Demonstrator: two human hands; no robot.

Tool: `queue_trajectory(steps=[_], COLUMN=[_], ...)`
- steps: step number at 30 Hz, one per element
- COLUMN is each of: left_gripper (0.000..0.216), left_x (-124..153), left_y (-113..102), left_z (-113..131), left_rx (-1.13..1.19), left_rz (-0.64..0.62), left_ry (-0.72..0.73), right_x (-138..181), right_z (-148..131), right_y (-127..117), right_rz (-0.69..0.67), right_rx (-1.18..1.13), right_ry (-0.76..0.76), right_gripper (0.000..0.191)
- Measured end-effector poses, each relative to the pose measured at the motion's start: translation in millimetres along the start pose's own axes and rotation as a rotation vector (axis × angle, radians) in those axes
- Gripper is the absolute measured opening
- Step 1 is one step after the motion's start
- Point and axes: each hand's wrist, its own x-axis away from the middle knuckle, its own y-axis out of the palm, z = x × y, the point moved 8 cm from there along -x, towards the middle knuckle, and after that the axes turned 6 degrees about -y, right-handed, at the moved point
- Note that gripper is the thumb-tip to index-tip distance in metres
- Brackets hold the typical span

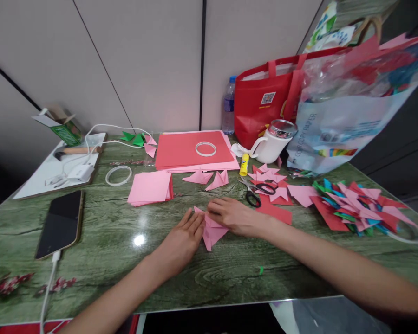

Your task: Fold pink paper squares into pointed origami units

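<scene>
A pink folded paper piece (213,232) with pointed corners lies on the table, between my two hands. My left hand (183,241) holds its left side, fingers pressed together and thumb hidden. From the right, my right hand (234,216) grips the upper part with bent fingers. Just beyond are two pink folded pieces (217,180) and a stack of pink paper squares (149,188). Scissors with black handles (259,189) lie beyond my right wrist, beside a pile of pink and red folded pieces (270,178).
Red and pink sheets (181,148) carry a tape roll (205,149); another tape roll (119,176) lies left. A yellow glue stick (244,165), white mug (270,146) and red bag (261,97) stand behind. Colourful folded papers (362,206) lie right, a cabled phone (61,225) left.
</scene>
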Motion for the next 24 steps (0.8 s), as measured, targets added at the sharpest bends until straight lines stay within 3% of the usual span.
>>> queue_trajectory(steps=[12, 19, 24], left_gripper=[0.048, 0.040, 0.037], left_x=[-1, 1, 2], left_y=[3, 1, 0], left_z=[0, -6, -10], left_rx=[-0.032, 0.061, 0.110], left_rz=[-0.015, 0.041, 0.084], left_ry=[0.006, 0.011, 0.003], right_x=[43, 59, 60], right_z=[-21, -23, -3], right_y=[-2, -7, -8], right_rz=[-0.033, 0.091, 0.186], right_rx=[0.030, -0.078, -0.287], right_ry=[0.091, 0.218, 0.368], right_gripper=[0.020, 0.029, 0.025])
